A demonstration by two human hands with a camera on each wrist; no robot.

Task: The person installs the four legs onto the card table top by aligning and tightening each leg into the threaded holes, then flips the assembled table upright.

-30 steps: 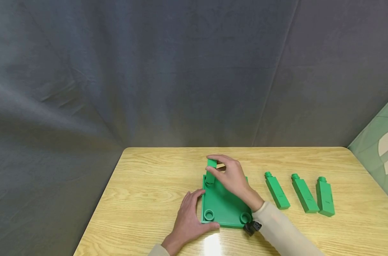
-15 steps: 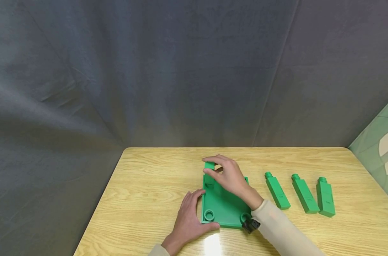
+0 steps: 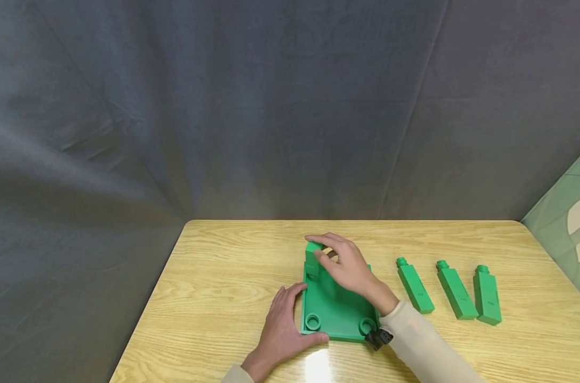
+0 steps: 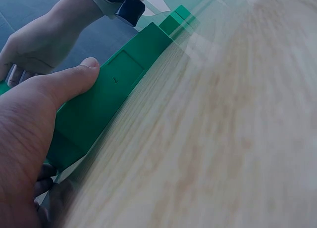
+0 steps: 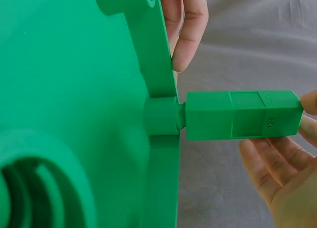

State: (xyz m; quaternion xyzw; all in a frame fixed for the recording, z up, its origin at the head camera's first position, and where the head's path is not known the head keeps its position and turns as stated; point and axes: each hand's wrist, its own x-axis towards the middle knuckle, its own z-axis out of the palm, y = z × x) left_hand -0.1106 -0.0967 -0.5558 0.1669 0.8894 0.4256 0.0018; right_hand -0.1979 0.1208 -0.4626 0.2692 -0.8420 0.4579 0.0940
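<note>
A square green panel (image 3: 337, 303) with a raised rim and round threaded corner sockets lies on the table. My left hand (image 3: 286, 324) grips its near left corner, thumb along the near side and fingers against the left side. At the far left corner, a green screw-in leg (image 3: 311, 259) stands upright in its socket (image 5: 161, 115). A narrow stretch of its neck shows above the socket in the right wrist view. My right hand (image 3: 348, 268) holds this leg near its top, fingertips around its sides. The far right socket is hidden behind the right hand and wrist.
Three more green legs (image 3: 415, 287), (image 3: 456, 291), (image 3: 486, 296) lie on the wooden table (image 3: 223, 276) to the right, threaded ends pointing away. A dark camera (image 3: 378, 338) on the right wrist overlaps the panel's near right corner. Grey fabric (image 3: 290, 117) hangs behind the table.
The leg has shifted slightly left and sunk a little lower at the corner. My right fingers have changed position around its top, the thumb moving right. The left hand has stayed put.
</note>
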